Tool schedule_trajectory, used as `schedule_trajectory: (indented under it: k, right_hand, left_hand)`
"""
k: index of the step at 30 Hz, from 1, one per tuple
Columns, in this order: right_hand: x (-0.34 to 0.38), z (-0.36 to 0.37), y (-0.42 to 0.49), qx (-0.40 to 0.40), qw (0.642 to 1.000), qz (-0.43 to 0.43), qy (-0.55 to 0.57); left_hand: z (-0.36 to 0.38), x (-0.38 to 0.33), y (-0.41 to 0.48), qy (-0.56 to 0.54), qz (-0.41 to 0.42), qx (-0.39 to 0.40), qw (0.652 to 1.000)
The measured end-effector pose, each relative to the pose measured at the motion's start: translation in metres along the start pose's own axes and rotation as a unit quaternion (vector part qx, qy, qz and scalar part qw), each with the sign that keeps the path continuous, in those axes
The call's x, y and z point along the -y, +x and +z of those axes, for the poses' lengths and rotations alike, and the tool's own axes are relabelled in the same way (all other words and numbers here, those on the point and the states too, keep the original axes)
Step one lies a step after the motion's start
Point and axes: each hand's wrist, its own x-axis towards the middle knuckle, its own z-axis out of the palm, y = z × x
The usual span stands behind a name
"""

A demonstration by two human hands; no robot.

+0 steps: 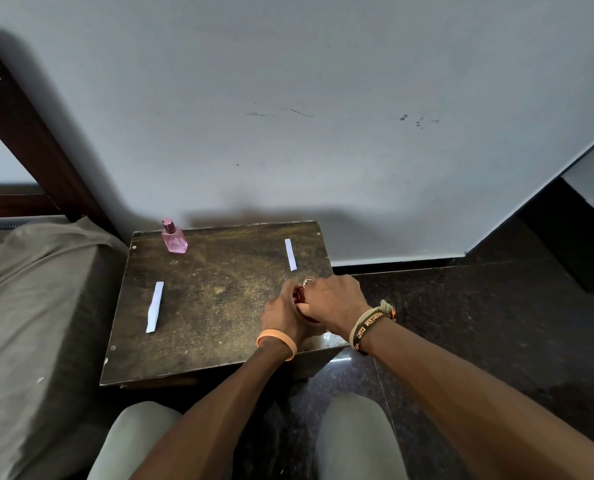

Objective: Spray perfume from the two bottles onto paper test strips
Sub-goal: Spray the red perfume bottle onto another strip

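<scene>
Low and right of centre, the two hands close over a dark red thing (pixel 300 296), and only a sliver of it shows between them. Its shape, its cap and which way it points cannot be made out. It may be the second bottle, but that cannot be told. The fingers of the right hand (pixel 335 299) are hidden behind its back. The forearms are cut off by the lower edge.

The pink bottle (pixel 173 239) stands upright, cap up, at the upper left corner of the table (pixel 219 306), well apart from the hands. The left strip (pixel 155 307) lies flat near the table's left edge, its long axis running up the frame with the top end leaning slightly right. The right strip (pixel 290 254) lies flat near the upper right corner, just above the hands, also running up the frame.

The left hand (pixel 283 317) has its back up and its fingers curled round the red thing. The right hand is pressed against it from the right, thumb on the red thing, holding it too. Both wrists hover over the table's lower right corner.
</scene>
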Motion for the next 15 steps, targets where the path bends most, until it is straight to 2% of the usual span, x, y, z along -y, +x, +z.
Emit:
schedule_trajectory:
  k: [3,7,9,15]
  right_hand:
    - [-0.003,-0.006,0.006,0.006,0.998,-0.04,-0.052]
    - [0.005,-0.001,0.006,0.011,0.998,0.056,0.01]
    - [0.006,0.0,0.006,0.019,0.997,0.073,0.024]
    - [-0.014,-0.002,0.005,-0.006,0.997,-0.071,-0.031]
  left_hand:
    - [0.0,-0.001,0.0,0.015,0.003,0.001,1.0]
    - [0.0,0.002,0.002,-0.007,0.022,-0.004,1.0]
    - [-0.001,0.003,0.001,-0.015,0.029,-0.004,0.999]
    - [-0.002,-0.001,0.001,-0.006,0.015,0.01,1.0]
